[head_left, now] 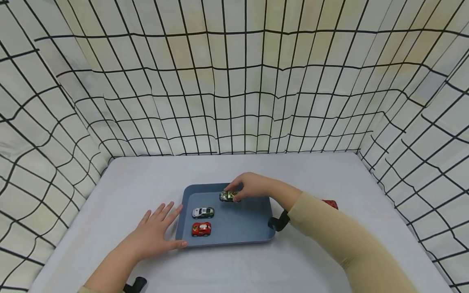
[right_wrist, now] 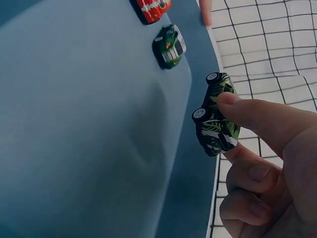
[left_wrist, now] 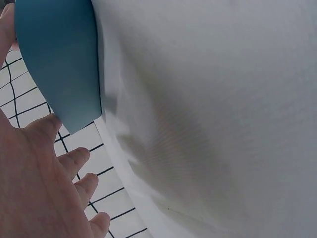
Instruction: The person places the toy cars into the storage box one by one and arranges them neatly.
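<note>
My right hand pinches a green camouflage-patterned toy car between thumb and fingers, over the far part of the blue-grey tray. In the right wrist view this car looks held above the tray floor. A white toy car with dark green parts stands in the tray's left half, with a red toy car just nearer to me. My left hand lies at the tray's left edge, fingers spread and mostly straight. Its thumb touches the near left corner; in the left wrist view, fingers lie along the tray's side.
Another red toy car is on the white tablecloth right of the tray, partly hidden by my right sleeve. Black grid netting over white cloth closes off the back and both sides. Dark wrist-camera mounts stick out from both wrists.
</note>
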`<state>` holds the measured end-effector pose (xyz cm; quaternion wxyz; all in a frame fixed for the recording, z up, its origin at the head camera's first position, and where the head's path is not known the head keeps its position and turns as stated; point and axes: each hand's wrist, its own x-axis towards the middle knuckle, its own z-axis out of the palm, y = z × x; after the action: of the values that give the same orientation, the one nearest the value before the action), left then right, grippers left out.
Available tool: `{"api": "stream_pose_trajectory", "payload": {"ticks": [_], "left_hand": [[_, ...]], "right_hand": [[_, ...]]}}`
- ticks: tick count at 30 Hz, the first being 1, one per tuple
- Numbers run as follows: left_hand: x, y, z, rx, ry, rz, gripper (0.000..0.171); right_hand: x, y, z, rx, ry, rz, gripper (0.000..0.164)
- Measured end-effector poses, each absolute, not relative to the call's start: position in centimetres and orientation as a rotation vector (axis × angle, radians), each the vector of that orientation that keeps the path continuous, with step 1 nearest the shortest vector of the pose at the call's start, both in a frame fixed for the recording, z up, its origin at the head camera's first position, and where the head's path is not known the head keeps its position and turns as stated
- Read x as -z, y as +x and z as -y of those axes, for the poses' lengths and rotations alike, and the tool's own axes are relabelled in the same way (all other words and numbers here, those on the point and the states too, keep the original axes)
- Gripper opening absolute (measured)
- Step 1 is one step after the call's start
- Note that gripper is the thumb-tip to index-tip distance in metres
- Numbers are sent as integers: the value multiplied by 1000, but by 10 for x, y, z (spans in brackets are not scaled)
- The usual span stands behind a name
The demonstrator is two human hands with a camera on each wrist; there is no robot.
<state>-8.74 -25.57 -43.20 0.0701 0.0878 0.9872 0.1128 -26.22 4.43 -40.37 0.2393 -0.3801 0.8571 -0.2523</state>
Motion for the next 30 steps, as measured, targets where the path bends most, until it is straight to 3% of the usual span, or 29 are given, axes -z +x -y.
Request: {"api": "stream_pose_trajectory", "payload": {"ticks": [11, 30], "left_hand": [[431, -87, 256, -348, 259, -2961, 112], [430, -87, 257, -343, 271, -2955, 111]], "right_hand": [[405, -259, 3, 688, -1077, -2349, 40], [423, -254, 36, 351, -1172, -2487, 37]]}}
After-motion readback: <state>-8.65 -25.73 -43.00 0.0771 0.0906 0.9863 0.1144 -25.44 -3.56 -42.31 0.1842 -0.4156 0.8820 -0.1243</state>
